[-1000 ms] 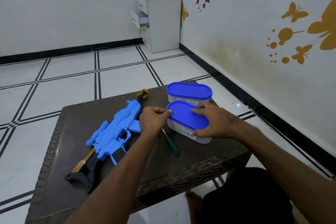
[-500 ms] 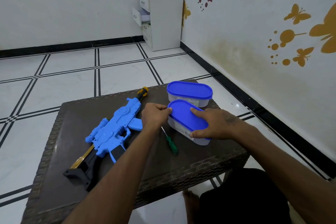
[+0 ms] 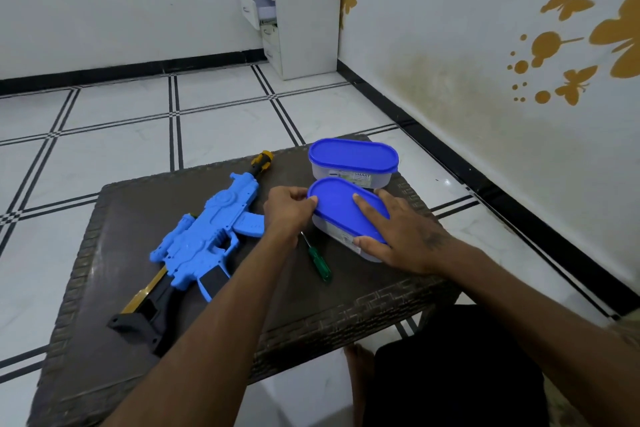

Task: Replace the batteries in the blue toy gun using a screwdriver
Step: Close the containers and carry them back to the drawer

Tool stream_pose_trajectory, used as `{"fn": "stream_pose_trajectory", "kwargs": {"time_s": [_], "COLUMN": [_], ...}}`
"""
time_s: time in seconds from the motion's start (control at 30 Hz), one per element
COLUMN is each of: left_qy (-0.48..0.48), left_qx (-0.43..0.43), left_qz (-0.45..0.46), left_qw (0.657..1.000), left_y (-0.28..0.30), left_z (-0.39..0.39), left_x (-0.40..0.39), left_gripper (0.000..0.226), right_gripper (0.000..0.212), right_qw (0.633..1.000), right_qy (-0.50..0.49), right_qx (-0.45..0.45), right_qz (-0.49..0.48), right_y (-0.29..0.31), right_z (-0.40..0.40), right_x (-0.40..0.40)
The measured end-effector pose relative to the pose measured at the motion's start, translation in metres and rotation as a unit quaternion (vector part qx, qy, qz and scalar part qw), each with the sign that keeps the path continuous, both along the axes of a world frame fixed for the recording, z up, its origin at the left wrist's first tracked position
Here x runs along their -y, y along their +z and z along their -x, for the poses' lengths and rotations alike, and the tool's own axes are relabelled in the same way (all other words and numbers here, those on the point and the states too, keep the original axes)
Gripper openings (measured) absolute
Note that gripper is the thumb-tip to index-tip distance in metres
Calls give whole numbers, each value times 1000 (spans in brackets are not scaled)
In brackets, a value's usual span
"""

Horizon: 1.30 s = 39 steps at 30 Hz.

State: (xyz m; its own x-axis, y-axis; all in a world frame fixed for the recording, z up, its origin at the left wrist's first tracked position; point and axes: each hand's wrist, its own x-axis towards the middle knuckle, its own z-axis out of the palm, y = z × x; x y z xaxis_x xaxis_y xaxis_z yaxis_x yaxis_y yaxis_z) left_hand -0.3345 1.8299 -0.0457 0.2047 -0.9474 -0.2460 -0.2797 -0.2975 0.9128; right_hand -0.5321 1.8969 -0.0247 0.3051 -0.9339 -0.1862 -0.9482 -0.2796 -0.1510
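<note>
The blue toy gun [image 3: 207, 239] with a black stock and yellow-tipped barrel lies diagonally on the left half of the brown table [image 3: 114, 340]. A green-handled screwdriver [image 3: 318, 261] lies to its right, just below my left hand. A clear oval container with a blue lid [image 3: 337, 208] stands at the table's right. My left hand [image 3: 287, 210] pinches the lid's left edge. My right hand [image 3: 403, 232] presses on the lid's right side and grips the container's near end. What is inside the container is hidden.
A second clear container with a blue lid [image 3: 353, 161] stands just behind the first, near the table's far edge. A white drawer cabinet [image 3: 301, 15] stands in the room's far corner. The wall runs close along the right. My bare foot [image 3: 358, 357] shows below the table's front edge.
Both hands have stayed on the near container; my left fingers have shifted slightly along the lid's left edge. The gun and screwdriver have not moved.
</note>
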Motion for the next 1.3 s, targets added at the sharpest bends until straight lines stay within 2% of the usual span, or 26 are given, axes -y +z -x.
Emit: {"fn": "stream_pose_trajectory", "kwargs": {"time_s": [0.27,0.5,0.57,0.67,0.77,0.87,0.97,1.3], "left_qy": [29,-3,-14,-47,-61,-25,3,30], "left_qx": [35,120,67,-59,-64,-134,-208,-212], "left_qz": [5,6,-3,-51,-86,-125,-147,-154], "left_qw": [999,993,998,996,992,983,967,965], "left_y": [2,19,18,22,26,27,21,26], "left_z": [7,16,16,15,17,21,27,38], "left_x": [-3,-19,-26,-36,-40,-41,-41,-44], "left_gripper": [24,28,33,55,75,84,78,78], "right_gripper": [76,90,93,93,87,91,94,99], "right_qw": [997,998,997,994,994,993,991,991], "right_qy": [11,9,26,73,82,69,45,59], "right_qx": [-13,-57,-61,-31,34,76,103,25], "right_qz": [79,10,36,81,63,63,70,120], "right_y": [-11,-1,-1,-4,-4,-4,-5,-18], "right_z": [-1,1,1,-1,-4,-4,-3,-6], "right_x": [-5,1,3,6,7,6,3,3]}}
